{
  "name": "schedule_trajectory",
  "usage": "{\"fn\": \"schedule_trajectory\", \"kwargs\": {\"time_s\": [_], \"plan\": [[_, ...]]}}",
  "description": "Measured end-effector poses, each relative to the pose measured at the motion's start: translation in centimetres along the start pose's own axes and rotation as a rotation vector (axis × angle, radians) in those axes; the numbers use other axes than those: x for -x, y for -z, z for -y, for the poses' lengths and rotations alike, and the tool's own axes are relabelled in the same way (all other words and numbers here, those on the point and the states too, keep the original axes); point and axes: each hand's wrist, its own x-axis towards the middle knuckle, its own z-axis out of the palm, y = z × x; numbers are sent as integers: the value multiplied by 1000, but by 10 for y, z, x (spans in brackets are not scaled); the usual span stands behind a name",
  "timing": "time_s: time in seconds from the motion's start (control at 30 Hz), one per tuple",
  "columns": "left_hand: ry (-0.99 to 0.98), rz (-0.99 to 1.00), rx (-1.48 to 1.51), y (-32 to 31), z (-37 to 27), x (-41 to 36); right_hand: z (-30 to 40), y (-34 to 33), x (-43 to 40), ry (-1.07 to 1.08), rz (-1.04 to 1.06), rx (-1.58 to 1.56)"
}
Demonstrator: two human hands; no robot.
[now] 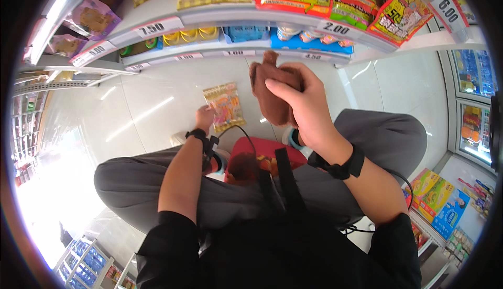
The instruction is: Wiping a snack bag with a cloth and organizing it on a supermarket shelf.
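Note:
My left hand [204, 117] grips the left edge of a yellow and pink snack bag [227, 108], which is above or on the tiled floor; I cannot tell which. In my right hand [312, 106] is a soft brown plush item [273, 92], with my thumb across its front. It is raised higher than the snack bag, close below the shelf front. Between my bent legs is a red container [243, 147] with colourful packets and something brown inside, partly hidden by dark straps. Each wrist wears a black band with a cable.
Ahead is a shelf [220, 14] with snack bags on top and small goods beneath, price tags along its edges. Glass-door coolers [473, 112] stand at the right. Boxed goods [436, 198] sit lower right, packed bottles [84, 257] lower left. Glossy tiles [153, 104] reflect light.

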Motion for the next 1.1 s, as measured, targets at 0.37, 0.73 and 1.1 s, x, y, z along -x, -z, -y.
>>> {"fn": "schedule_trajectory", "kwargs": {"time_s": [0.37,0.73,1.1], "plan": [[-582,-789,145,-9,-143,75,2,-10,7,-14,8,-35],[-1267,-509,-433,17,-376,140,-6,-16,8,144,76,75],[-864,-222,-448,17,-407,103,-3,-16,11,176,99,30]]}}
